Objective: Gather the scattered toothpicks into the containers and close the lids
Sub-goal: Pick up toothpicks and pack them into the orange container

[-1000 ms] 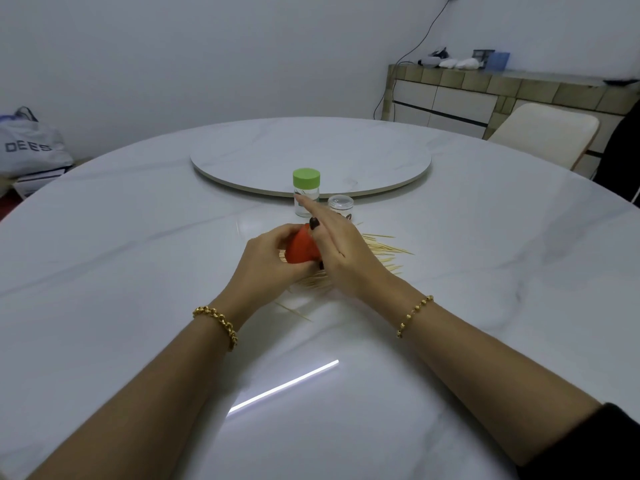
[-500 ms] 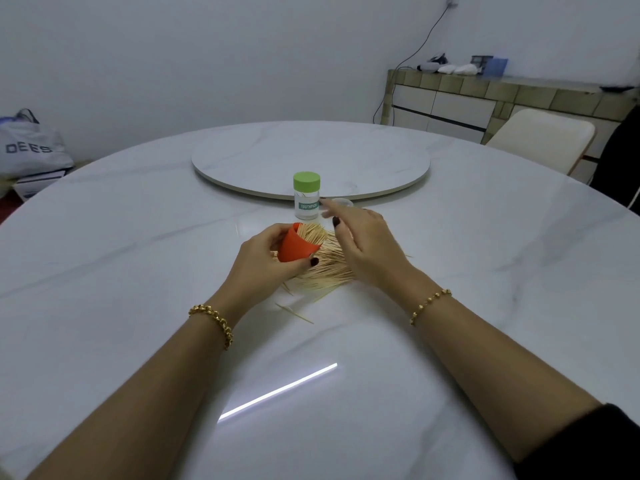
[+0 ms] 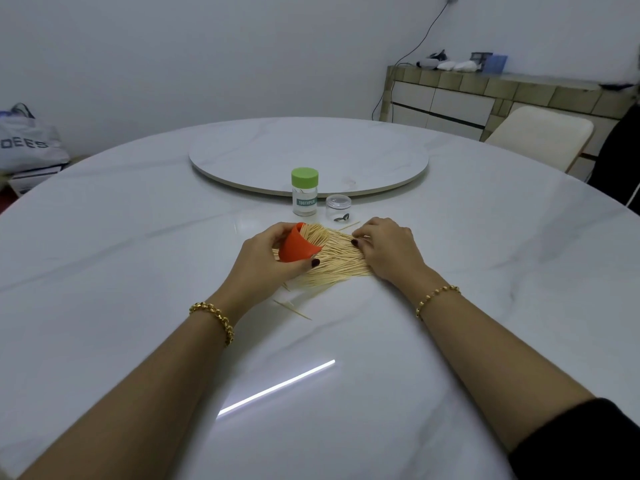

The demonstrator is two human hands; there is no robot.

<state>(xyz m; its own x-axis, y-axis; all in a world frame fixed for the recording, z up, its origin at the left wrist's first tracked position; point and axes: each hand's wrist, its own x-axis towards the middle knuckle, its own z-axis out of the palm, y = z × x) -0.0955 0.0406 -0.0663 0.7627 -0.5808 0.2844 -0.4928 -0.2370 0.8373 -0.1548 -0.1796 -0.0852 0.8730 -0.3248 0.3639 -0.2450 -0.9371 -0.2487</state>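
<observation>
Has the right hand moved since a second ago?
Yes. The right hand has shifted rightward, away from the green-lidded jar, and now touches the toothpicks.

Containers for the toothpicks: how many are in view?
3: an orange cup tilted in the left hand, a green-lidded jar standing beyond it, and a small clear jar just right of that. None appears hidden.

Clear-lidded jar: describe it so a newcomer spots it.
On the round marble table, just before the raised turntable, two jars stand side by side. The clear-lidded jar is the shorter, right one; the green-lidded jar is taller and labelled.
</observation>
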